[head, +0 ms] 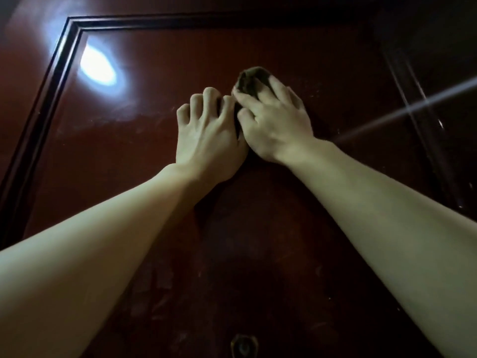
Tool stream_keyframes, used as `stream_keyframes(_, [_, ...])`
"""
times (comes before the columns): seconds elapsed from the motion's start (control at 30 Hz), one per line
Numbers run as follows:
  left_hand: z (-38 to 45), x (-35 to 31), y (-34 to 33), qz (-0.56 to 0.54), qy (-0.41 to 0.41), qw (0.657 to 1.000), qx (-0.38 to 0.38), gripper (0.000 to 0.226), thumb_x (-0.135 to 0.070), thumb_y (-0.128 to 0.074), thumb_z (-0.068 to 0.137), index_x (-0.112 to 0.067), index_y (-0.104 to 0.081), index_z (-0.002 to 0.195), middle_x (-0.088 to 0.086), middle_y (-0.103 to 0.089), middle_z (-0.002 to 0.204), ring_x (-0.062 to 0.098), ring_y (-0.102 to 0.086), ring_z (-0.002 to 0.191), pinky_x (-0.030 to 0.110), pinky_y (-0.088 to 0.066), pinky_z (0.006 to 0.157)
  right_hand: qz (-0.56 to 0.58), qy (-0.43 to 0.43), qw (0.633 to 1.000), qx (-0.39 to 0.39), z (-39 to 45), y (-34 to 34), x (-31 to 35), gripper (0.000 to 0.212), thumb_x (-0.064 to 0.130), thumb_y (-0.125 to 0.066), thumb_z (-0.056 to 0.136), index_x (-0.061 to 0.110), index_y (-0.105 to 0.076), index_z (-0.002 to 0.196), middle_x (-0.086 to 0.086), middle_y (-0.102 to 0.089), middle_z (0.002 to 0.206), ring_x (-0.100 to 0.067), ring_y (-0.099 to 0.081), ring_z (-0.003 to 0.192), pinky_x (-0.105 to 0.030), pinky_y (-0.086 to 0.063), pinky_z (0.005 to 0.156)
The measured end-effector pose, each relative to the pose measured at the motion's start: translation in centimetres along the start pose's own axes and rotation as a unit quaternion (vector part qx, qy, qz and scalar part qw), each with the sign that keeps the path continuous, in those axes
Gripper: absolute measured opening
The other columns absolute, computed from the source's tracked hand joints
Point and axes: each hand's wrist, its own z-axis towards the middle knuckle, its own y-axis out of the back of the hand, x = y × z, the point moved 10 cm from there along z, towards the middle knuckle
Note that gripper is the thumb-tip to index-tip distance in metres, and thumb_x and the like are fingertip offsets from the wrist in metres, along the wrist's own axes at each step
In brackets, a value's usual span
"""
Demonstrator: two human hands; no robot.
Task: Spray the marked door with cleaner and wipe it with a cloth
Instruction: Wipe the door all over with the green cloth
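Now cloth (251, 80) lies under right hand (276, 125) fingers (277, 86)

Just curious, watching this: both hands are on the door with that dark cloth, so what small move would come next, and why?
Probably slide the cloth downward: the right hand presses it on the door, the left hand beside it, and pale smudges show lower down.
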Motion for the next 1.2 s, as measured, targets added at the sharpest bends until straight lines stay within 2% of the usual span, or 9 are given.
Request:
stream_keyframes(0.13, [0.4, -0.1, 0.1, 0.005, -0.001, 1.000, -0.002, 0.052, -0.047, -0.043, 0.088, -0.009, -0.052, 0.123, 0.016, -0.047, 0.123, 0.036, -0.043, 0.114, 0.048, -0.031, 0.097, 0.001, -0.027, 1.000, -0.013, -1.1, 0.4, -2.0, 0.053, 0.041, -0.017, 0.101, 0.037, -0.026, 0.153, 0.003, -0.014, 0.165, -0.018, 0.003, 0.152, -0.043, 0.003, 0.123])
stream_keyframes(0.23, [0.4, -0.1, 0.0, 0.006, 0.006, 1.000, 0.013, 0.057, -0.049, -0.039, 0.085, -0.008, -0.049, 0.123, 0.016, -0.045, 0.125, 0.036, -0.040, 0.116, 0.048, -0.030, 0.099, -0.009, -0.051, 0.996, -0.066, -5.6, 1.2, -3.5, 0.062, 0.042, -0.015, 0.093, 0.034, -0.032, 0.152, 0.001, -0.023, 0.163, -0.021, -0.002, 0.152, -0.043, -0.001, 0.123])
stream_keyframes(0.4, [0.3, -0.2, -0.1, 0.016, 0.008, 1.000, 0.005, 0.055, -0.050, -0.038, 0.087, -0.008, -0.050, 0.120, 0.015, -0.047, 0.122, 0.036, -0.042, 0.113, 0.049, -0.032, 0.095, 0.101, 0.003, 0.995, 0.023, -2.5, 0.8, -1.6, 0.062, 0.046, -0.009, 0.095, 0.038, -0.035, 0.150, 0.009, -0.016, 0.164, -0.010, 0.004, 0.151, -0.037, 0.008, 0.120])
stream_keyframes(0.57, [0.5, -0.4, -0.1, 0.022, -0.003, 1.000, 0.009, 0.059, -0.050, -0.044, 0.088, -0.006, -0.047, 0.128, 0.017, -0.048, 0.123, 0.037, -0.043, 0.113, 0.049, -0.033, 0.095, 0.022, -0.024, 0.999, 0.014, 1.1, 0.6, -1.9, 0.054, 0.045, -0.013, 0.103, 0.033, -0.021, 0.155, 0.002, -0.010, 0.165, -0.017, 0.008, 0.152, -0.042, 0.007, 0.123])
stream_keyframes(0.67, [0.8, -1.0, -0.2, 0.025, -0.015, 0.999, 0.031, 0.063, -0.051, -0.038, 0.084, -0.008, -0.046, 0.130, 0.017, -0.044, 0.126, 0.037, -0.040, 0.116, 0.050, -0.031, 0.098, -0.028, -0.089, 0.994, -0.053, -2.2, 1.7, -6.0, 0.055, 0.044, -0.019, 0.102, 0.032, -0.023, 0.155, -0.003, -0.018, 0.164, -0.025, 0.000, 0.152, -0.046, 0.001, 0.123])
stream_keyframes(0.77, [0.9, -1.4, -0.6, 0.023, 0.006, 0.999, 0.048, 0.063, -0.055, -0.034, 0.083, -0.013, -0.047, 0.128, 0.013, -0.040, 0.128, 0.034, -0.035, 0.121, 0.048, -0.026, 0.103, -0.020, -0.145, 0.985, -0.089, -6.8, 2.3, -8.4, 0.059, 0.044, -0.017, 0.098, 0.030, -0.029, 0.154, -0.004, -0.024, 0.161, -0.026, -0.004, 0.151, -0.047, -0.004, 0.123])
stream_keyframes(0.87, [0.5, -2.0, -1.1, 0.034, 0.019, 0.998, 0.055, 0.071, -0.061, -0.029, 0.080, -0.010, -0.045, 0.127, 0.015, -0.039, 0.130, 0.036, -0.034, 0.123, 0.049, -0.026, 0.104, 0.021, -0.108, 0.991, -0.079, -8.2, 1.9, -6.2, 0.067, 0.047, -0.010, 0.091, 0.032, -0.034, 0.152, 0.001, -0.028, 0.160, -0.023, -0.003, 0.152, -0.045, -0.003, 0.123])
stream_keyframes(1.03, [0.6, -2.6, -1.1, 0.039, 0.005, 0.999, 0.036, 0.068, -0.061, -0.032, 0.084, -0.010, -0.050, 0.125, 0.018, -0.044, 0.125, 0.038, -0.039, 0.117, 0.052, -0.029, 0.100, 0.049, -0.019, 0.999, -0.006, -2.5, 1.4, -3.9, 0.053, 0.045, -0.016, 0.102, 0.036, -0.029, 0.153, 0.006, -0.015, 0.164, -0.015, 0.005, 0.152, -0.040, 0.006, 0.123])
stream_keyframes(1.2, [1.1, -3.1, -1.1, 0.043, -0.007, 0.998, 0.044, 0.070, -0.060, -0.030, 0.080, -0.013, -0.048, 0.129, 0.017, -0.042, 0.127, 0.038, -0.037, 0.119, 0.051, -0.029, 0.100, -0.026, -0.100, 0.993, -0.053, -0.3, 3.2, -9.8, 0.053, 0.045, -0.020, 0.103, 0.033, -0.026, 0.154, -0.002, -0.022, 0.162, -0.025, -0.006, 0.151, -0.046, -0.003, 0.122])
